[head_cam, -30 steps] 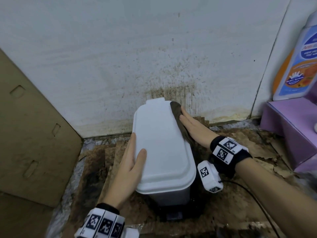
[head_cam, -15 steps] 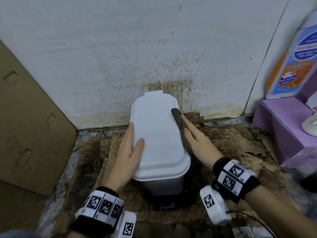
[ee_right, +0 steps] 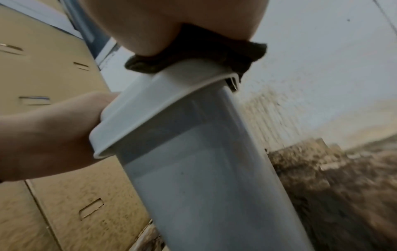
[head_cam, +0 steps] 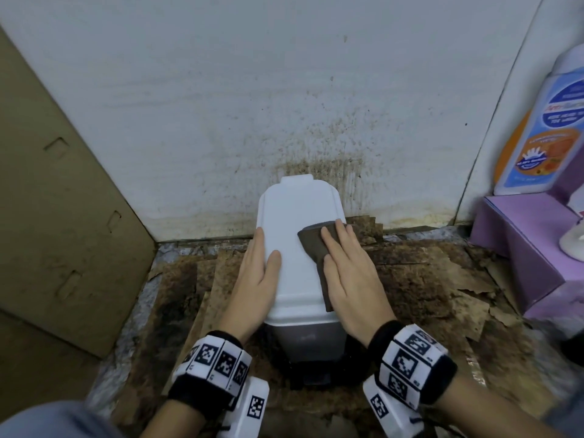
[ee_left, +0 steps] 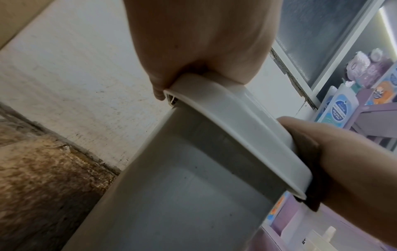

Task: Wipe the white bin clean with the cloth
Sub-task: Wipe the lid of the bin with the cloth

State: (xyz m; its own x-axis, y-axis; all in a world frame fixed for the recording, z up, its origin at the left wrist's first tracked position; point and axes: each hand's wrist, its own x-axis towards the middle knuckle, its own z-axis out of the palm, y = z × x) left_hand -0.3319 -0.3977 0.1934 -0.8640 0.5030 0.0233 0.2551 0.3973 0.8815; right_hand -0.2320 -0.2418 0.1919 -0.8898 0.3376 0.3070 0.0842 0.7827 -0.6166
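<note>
The white bin (head_cam: 294,213) stands on the floor against the wall, lid closed. My left hand (head_cam: 258,279) rests along the lid's left edge, fingers straight down its side and thumb on top. My right hand (head_cam: 350,276) lies flat on the brown cloth (head_cam: 311,248), pressing it onto the right half of the lid. In the left wrist view the left hand (ee_left: 193,34) caps the lid rim above the bin's grey-white body (ee_left: 193,186), and the cloth (ee_left: 310,149) sits under the right hand (ee_left: 354,169). In the right wrist view the cloth (ee_right: 193,56) is squeezed between palm and lid.
A brown cardboard panel (head_cam: 63,216) leans at the left. The white wall (head_cam: 316,137) behind the bin is spattered brown. Stained, torn cardboard (head_cam: 426,295) covers the floor. A purple box (head_cam: 521,248) and a blue-orange bottle (head_cam: 543,137) stand at the right.
My right hand has slid the cloth from the lid's right edge up onto the top of the lid. The left hand has stayed on the left edge.
</note>
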